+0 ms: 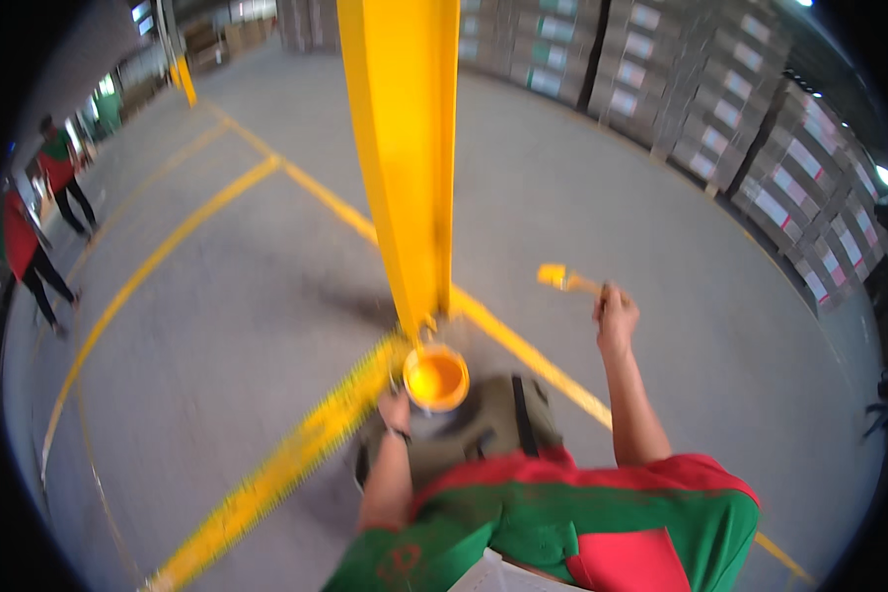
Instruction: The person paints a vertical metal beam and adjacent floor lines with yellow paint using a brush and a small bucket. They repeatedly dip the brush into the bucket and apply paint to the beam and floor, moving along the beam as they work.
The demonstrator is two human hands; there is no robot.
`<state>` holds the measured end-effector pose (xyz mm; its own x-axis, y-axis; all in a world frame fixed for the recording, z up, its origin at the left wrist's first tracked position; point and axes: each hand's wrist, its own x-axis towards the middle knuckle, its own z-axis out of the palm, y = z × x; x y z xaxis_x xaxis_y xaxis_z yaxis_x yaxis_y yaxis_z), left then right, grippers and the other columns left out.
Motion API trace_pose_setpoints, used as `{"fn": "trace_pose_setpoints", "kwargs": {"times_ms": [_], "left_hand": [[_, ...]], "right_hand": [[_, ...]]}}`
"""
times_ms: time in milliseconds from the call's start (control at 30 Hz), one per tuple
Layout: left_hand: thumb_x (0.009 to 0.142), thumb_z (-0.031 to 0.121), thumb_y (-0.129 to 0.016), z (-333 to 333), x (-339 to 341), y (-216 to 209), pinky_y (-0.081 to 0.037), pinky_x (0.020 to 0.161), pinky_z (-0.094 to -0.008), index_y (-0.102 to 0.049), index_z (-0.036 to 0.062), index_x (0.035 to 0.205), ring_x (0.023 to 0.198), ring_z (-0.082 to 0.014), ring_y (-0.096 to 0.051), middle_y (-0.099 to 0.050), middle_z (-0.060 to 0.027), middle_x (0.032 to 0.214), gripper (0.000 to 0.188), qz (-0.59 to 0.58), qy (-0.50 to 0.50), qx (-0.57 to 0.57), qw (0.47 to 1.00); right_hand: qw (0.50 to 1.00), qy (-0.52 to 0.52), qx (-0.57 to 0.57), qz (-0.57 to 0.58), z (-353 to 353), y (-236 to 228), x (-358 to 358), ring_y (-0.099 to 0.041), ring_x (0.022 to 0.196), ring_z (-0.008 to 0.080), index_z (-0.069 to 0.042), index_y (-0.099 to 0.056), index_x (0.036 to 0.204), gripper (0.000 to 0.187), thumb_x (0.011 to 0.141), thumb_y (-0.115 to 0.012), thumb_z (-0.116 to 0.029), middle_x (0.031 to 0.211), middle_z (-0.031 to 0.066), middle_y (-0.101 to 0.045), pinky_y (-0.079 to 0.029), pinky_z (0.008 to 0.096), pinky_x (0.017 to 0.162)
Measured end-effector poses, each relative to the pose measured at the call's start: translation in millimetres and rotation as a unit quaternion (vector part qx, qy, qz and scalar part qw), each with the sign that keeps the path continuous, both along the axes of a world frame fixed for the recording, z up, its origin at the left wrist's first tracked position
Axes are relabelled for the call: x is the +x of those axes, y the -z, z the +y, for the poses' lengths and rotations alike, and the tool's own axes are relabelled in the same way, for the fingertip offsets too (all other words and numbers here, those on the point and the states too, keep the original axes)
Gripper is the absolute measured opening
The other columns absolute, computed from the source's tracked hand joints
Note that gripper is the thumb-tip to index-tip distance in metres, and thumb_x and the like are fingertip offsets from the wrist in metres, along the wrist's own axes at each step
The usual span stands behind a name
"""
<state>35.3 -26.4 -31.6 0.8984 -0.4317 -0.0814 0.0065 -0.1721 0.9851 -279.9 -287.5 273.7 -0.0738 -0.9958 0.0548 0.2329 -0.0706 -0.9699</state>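
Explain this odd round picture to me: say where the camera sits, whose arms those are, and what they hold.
There is only one picture, taken by a wide fisheye camera worn on a person's head and looking down, so straight lines bend near the rim. The two bare forearms coming up from the lower edge belong to the wearer, who has a green and red shirt. The left hand holds a small round pot of yellow paint, close to the foot of a tall yellow-painted steel column. The right hand is raised and grips a wooden-handled brush with a yellow-coated tip. Below is a grey concrete floor marked with yellow painted lines. Stacked cardboard boxes line the far right, and two other people stand at the left.
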Motion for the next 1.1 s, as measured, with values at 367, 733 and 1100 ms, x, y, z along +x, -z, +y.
{"fn": "trace_pose_setpoints", "kwargs": {"times_ms": [367,733,1100], "left_hand": [[0.084,0.01,-0.073,-1,-15,-45,-0.055,0.085,-0.0339,-0.055,-0.0018,0.134,0.094,-0.0246,-0.072,-0.074,-0.0172,0.105,0.054,-0.013,0.032,0.045,0.998],[0.084,0.026,-0.075,-37,15,-83,-0.054,0.089,-0.0374,-0.072,-0.0042,0.111,0.097,-0.03,-0.073,-0.075,-0.0221,0.104,0.041,-0.079,0.112,0.186,0.973],[0.08,0.032,-0.08,-50,15,-89,-0.056,0.074,-0.037,-0.068,0.0003,0.113,0.081,-0.0268,-0.073,-0.074,-0.0184,0.09,0.047,-0.117,0.224,0.188,0.949]], "right_hand": [[0.997,0.035,0.028,-0.066,-2,32,-63,-0.054,0.057,0.0102,-0.003,-0.062,0.092,0.014,0.096,-0.067,-0.015,0.072,0.0053,-0.062,-0.043,0.0242,0.05],[0.987,0.13,0.069,-0.059,18,55,-143,-0.054,0.057,0.0103,-0.003,-0.062,0.093,0.014,0.095,-0.067,-0.016,0.072,0.0053,-0.062,-0.044,0.0232,0.05],[0.982,0.153,0.039,-0.103,64,72,-205,-0.054,0.059,0.0096,-0.001,-0.063,0.104,0.023,0.099,-0.064,-0.023,0.074,0.0044,-0.061,-0.044,0.0236,0.051]]}}
